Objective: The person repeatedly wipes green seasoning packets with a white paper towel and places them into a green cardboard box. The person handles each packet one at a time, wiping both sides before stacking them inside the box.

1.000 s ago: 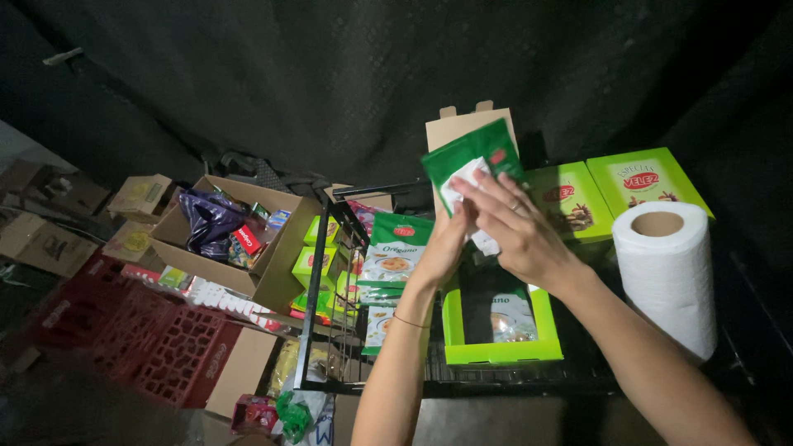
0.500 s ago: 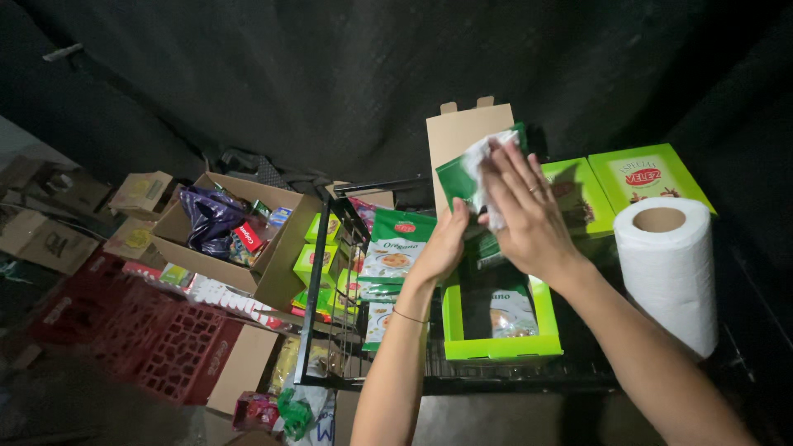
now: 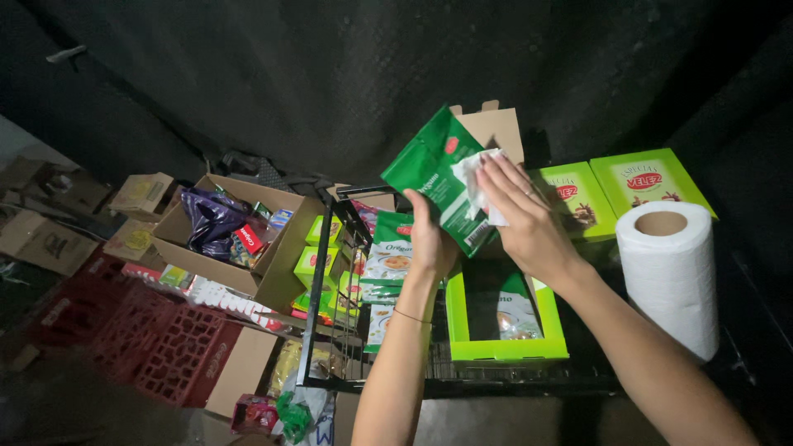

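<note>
The left hand (image 3: 429, 239) is closed around the lower edge of a green sachet (image 3: 438, 177), holding it tilted up above the open green tray (image 3: 504, 318), while the right hand (image 3: 524, 219) presses a crumpled white tissue (image 3: 477, 177) flat against the sachet's face, fingers spread over it and curled only enough to keep the tissue pinned. To wipe well, I judge the left grip should stay firm near the edge so the thin pack does not buckle — the tissue should travel in long strokes across the whole face, corners too, with light pressure so the seal is not creased. The tray, directly under the hands, holds at least one more sachet lying at its bottom. Behind the tray stands a brown carton flap (image 3: 494, 128); right of the tray lie two shut green boxes (image 3: 615, 186), and nearer, a paper roll (image 3: 671, 272) stands upright. Left of the tray a wire rack (image 3: 330, 272) carries stacked sachets and small green boxes. Farther left of the tray an open cardboard box (image 3: 277, 264) holds a purple bag and mixed packets — and beside that lie red crates (image 3: 157, 343) on the floor.
</note>
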